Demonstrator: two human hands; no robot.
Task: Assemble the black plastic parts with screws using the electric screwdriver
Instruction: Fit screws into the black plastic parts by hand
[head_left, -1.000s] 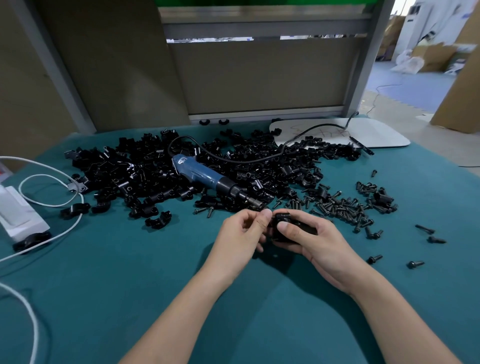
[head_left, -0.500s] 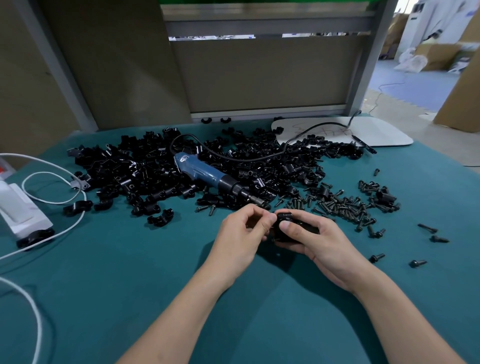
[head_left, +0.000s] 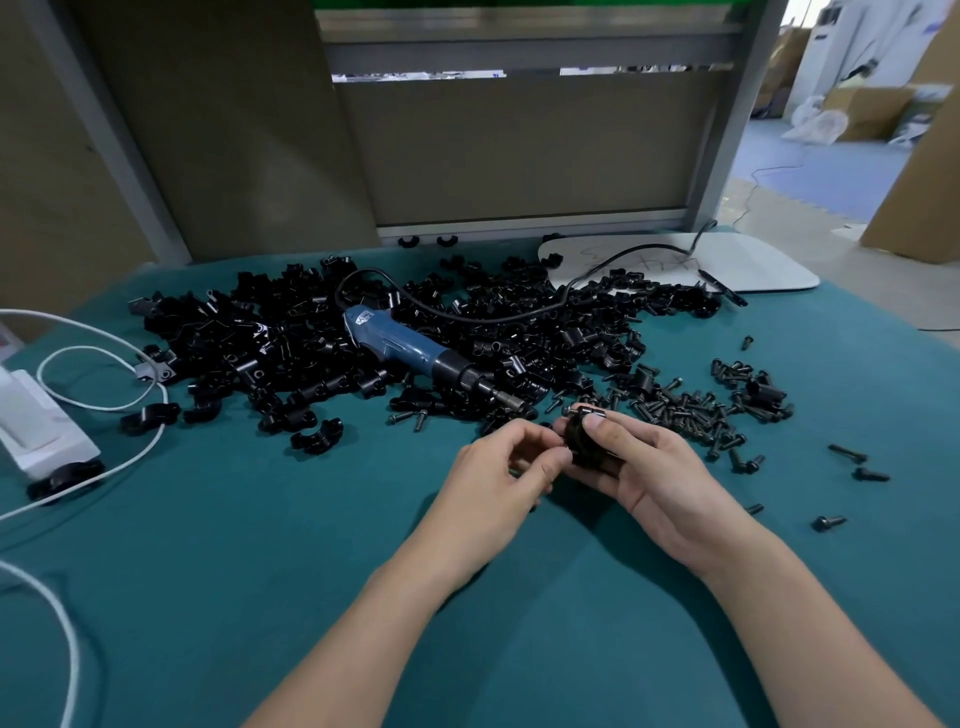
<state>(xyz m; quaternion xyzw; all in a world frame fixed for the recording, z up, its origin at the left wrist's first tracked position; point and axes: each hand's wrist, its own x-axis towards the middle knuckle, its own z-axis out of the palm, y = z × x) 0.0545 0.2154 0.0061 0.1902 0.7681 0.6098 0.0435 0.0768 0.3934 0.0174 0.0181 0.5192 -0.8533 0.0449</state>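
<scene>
The teal table (head_left: 260, 597) is carrying a broad heap of black plastic parts (head_left: 270, 343) (the electric screwdriver (head_left: 415, 353) is lying atop it), screws (head_left: 691, 410) are lying scattered to its right, and a white power strip (head_left: 36, 421) is sitting at the left edge.

Hands meet mid-table (head_left: 218, 597): left hand (head_left: 498, 478) just left of right hand (head_left: 649, 467), a part (head_left: 582, 439) gripped between them. Right behind, the screwdriver (head_left: 415, 353) lies on the heap (head_left: 280, 343), tip toward the hands, its cord (head_left: 467, 314) running back-right onto the board (head_left: 763, 265) at the far edge. Screws (head_left: 691, 410) spread right of the heap, strays (head_left: 847, 453) farther right. Far left, a box (head_left: 36, 426) with cable (head_left: 104, 408) looped beside it. A panel (head_left: 519, 156) stands behind.
</scene>
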